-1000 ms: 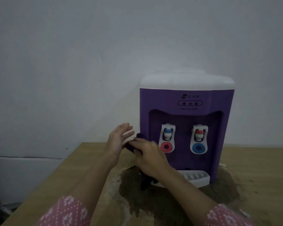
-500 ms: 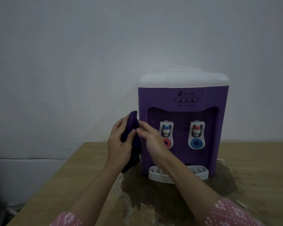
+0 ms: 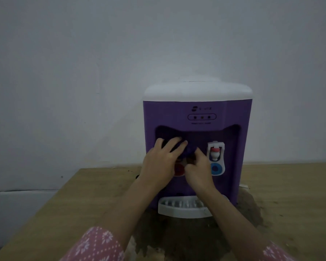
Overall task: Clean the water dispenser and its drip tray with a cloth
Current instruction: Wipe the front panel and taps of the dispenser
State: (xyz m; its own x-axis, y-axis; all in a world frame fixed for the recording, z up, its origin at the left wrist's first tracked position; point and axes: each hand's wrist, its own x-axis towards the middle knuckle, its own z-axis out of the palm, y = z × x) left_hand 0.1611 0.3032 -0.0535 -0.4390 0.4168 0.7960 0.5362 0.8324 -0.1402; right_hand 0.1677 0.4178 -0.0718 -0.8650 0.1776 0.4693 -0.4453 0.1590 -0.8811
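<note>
A purple water dispenser (image 3: 196, 113) with a white top stands on a wooden table against the wall. Its white drip tray (image 3: 179, 208) juts out at the bottom front. My left hand (image 3: 160, 159) presses a dark purple cloth (image 3: 189, 147) into the tap recess, over the left tap, which is mostly hidden. My right hand (image 3: 199, 170) is curled beside it, pinching the cloth's lower edge. The right tap (image 3: 215, 153) with its red cap and blue button is uncovered.
The wooden table (image 3: 290, 194) has a dark wet stain (image 3: 177, 238) around and in front of the dispenser. A plain grey wall (image 3: 83, 72) rises directly behind. The table's left edge runs diagonally at the lower left.
Both hands moved with the cloth from the dispenser's left side onto the front recess, covering the left tap. The view has come closer to the dispenser.
</note>
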